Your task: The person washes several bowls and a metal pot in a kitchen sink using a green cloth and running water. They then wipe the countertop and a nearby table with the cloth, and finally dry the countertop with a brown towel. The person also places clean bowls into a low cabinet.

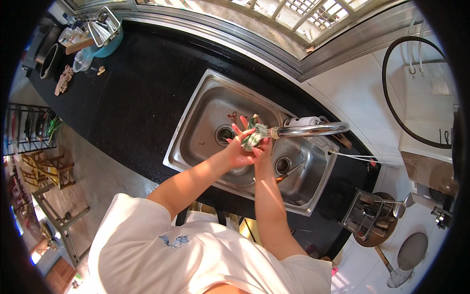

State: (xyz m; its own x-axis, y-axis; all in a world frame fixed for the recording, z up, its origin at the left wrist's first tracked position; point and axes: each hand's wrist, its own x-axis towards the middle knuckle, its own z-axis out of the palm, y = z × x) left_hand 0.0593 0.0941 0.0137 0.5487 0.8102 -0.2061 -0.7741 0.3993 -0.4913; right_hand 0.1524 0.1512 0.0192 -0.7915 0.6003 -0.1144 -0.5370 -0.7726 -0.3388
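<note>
A soft, crumpled green-and-white bundle lies between my two hands, right below the faucet's spray head. I cannot make out whether it is cloth or leafy greens. My left hand cradles it from the left, some fingers stretched out past it. From the right, my right hand grips it with fingers bent around its side. Both hands are over the divider of a steel double sink. Reddish scraps lie in the left basin. A utensil with an orange-brown part rests in the right basin.
The chrome faucet arches in from the right, beside a white cylindrical container. On the black counter, a blue basin with utensils stands far left. A utensil rack sits at right. A window runs behind.
</note>
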